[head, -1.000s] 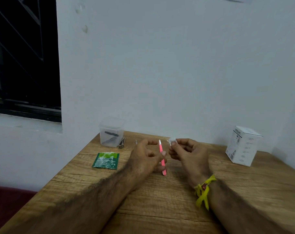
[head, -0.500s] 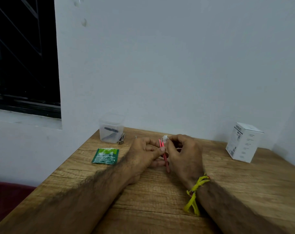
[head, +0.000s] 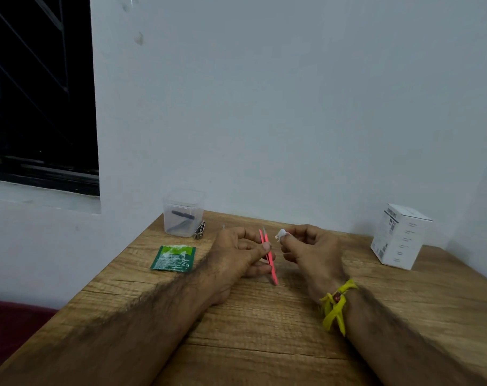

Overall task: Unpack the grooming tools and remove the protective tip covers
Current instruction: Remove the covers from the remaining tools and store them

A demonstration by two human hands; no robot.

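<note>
Now the right hand [head: 310, 253], pinching the small white tip cover [head: 281, 234], sits apart from the pink tweezers [head: 268, 256]; 0.5 s earlier they touched. The left hand [head: 238, 257] grips the tweezers upright above the table [head: 264, 344]. Cover detail is indistinct.

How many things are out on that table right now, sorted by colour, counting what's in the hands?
Pink: 1, the tweezers in the left hand
White: 2, the tip cover in the right hand and the box
Green: 1, the packet
Clear: 1, the tub holding dark tools
Metal: 1, the clippers
Total: 6
</note>
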